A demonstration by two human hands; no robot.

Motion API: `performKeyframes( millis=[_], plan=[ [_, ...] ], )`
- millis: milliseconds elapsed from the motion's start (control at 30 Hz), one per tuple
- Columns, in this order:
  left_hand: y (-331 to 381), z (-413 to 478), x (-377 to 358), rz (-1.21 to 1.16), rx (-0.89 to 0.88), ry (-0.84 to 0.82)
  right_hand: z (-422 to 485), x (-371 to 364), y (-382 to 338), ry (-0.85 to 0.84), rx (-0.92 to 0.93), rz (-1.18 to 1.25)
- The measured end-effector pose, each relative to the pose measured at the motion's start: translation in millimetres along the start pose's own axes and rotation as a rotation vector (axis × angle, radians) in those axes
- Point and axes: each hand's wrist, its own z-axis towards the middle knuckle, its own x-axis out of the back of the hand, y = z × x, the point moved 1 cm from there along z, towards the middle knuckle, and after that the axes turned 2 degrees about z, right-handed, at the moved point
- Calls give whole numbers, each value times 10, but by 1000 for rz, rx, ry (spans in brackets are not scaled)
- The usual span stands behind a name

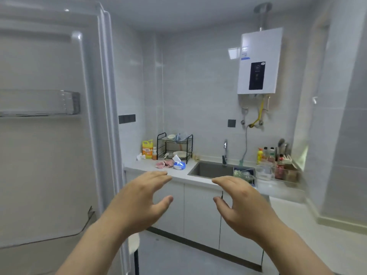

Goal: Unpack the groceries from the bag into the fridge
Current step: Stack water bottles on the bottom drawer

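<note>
Beside fridge door (49,135) | left hand (137,203), right hand (244,207) raised | grip released, empty

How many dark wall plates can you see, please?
2: a wide dark wall plate near the white fridge door, a small square one left of the steel tap. Others possibly hidden.

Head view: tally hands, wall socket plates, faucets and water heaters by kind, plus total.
Bare hands: 2 (left hand, right hand)
Dark wall socket plates: 2 (wide plate, square plate)
Chrome sink faucet: 1
White boxy water heater: 1
Total: 6
</note>
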Motion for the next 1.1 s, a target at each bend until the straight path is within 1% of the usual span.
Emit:
performKeyframes(
  millis=[300, 500, 633, 800, 967, 1100],
  plan=[
    [889, 625, -675, -120, -170, -90, -671, 731, 855, 43, -306, -148],
    [1380, 925, -1050, -260, -293, -141, -1156, 1014, 1135, 99, -552, -218],
    [1665, 1105, -1258, -351, -394, -177, -1408, 1164, 1149, 144, -698, -260],
    [1966, 1251, -1493, -437, -535, -260, -1742, 1220, 1070, 192, -873, -347],
    [2230, 1296, -1673, -525, -656, -310, -2007, 1216, 819, 228, -1042, -396],
    [2502, 1167, -1773, -596, -789, -361, -2307, 1205, 540, 250, -1166, -461]
  ],
)
